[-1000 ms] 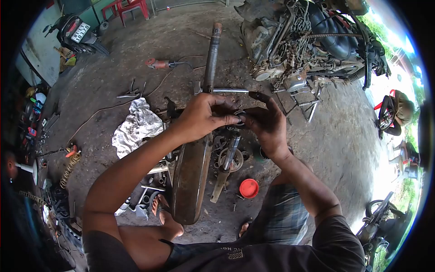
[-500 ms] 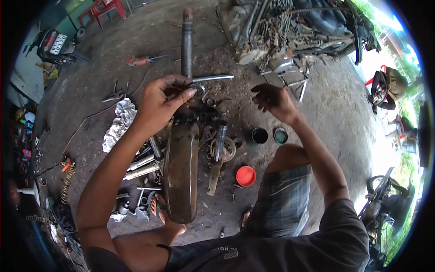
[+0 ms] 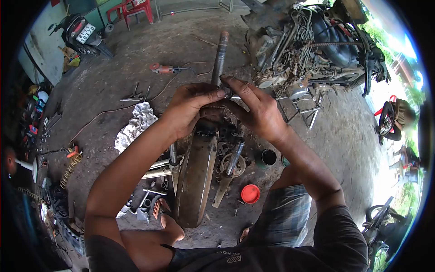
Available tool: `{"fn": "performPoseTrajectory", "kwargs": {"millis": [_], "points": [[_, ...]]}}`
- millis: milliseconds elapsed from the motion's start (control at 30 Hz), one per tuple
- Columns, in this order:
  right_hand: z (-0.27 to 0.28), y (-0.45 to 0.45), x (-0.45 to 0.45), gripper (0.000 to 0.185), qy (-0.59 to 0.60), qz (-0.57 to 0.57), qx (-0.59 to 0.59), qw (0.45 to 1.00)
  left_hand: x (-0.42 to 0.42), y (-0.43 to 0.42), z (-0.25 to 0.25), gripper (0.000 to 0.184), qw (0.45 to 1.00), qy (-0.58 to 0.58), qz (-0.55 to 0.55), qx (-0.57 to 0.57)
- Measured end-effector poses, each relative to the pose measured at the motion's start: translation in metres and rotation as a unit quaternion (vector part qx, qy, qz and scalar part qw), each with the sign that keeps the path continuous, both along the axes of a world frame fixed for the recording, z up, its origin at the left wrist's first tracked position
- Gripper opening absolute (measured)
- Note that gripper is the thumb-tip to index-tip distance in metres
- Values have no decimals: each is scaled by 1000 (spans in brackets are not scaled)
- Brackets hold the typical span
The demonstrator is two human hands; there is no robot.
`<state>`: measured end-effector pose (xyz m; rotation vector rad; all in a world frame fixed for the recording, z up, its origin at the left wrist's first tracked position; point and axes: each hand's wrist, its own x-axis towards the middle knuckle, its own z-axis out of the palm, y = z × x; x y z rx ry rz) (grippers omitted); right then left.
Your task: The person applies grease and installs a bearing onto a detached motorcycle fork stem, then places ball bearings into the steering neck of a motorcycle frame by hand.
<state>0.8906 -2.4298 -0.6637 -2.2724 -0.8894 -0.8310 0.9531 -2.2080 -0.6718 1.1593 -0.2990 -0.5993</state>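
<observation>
Forearms (image 3: 136, 154) converge, bringing left hand (image 3: 186, 109), pinched on a small dark ring (image 3: 228, 93), against right hand (image 3: 266, 115), whose partly open, curled fingers bracket it.

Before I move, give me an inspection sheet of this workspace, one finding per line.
Surface: stained, gritty floor.
Work pieces: small ring, mostly hidden by fingers; fender below; upright metal tube beyond.
Clutter: crumpled cloth, pliers, red lid.
Hands: left hand has the ring in its grip; right hand is close against it, hold unclear.
Cables: thin cord across the floor, left; coiled hose.
Surroundings: parked motorbike, upper left; person, far right.
</observation>
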Motion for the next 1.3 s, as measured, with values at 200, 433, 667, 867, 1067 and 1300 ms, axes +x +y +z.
{"fn": "performPoseTrajectory", "kwargs": {"millis": [200, 433, 667, 867, 1067, 1300], "points": [[5, 17, 19, 69, 60, 28, 109, 992, 12, 9, 0, 35, 996, 61, -8, -65], [-12, 36, 27, 78, 56, 12, 211, 976, 14, 6, 0, 36, 990, 65, -23, -121], [-22, 32, 30, 80, 148, 69, 288, 944, 16, 2, -2, 33, 989, 78, -23, -124], [-28, 28, 30, 76, 148, 112, 336, 923, 20, 5, 2, 33, 995, 31, -28, -87], [-35, 23, 33, 83, 201, 157, 378, 890, 16, 7, 4, 35, 997, 8, -24, -72], [-37, 18, 42, 63, 259, 178, 523, 793, 21, 8, 2, 33, 997, 17, -27, -76]]}}
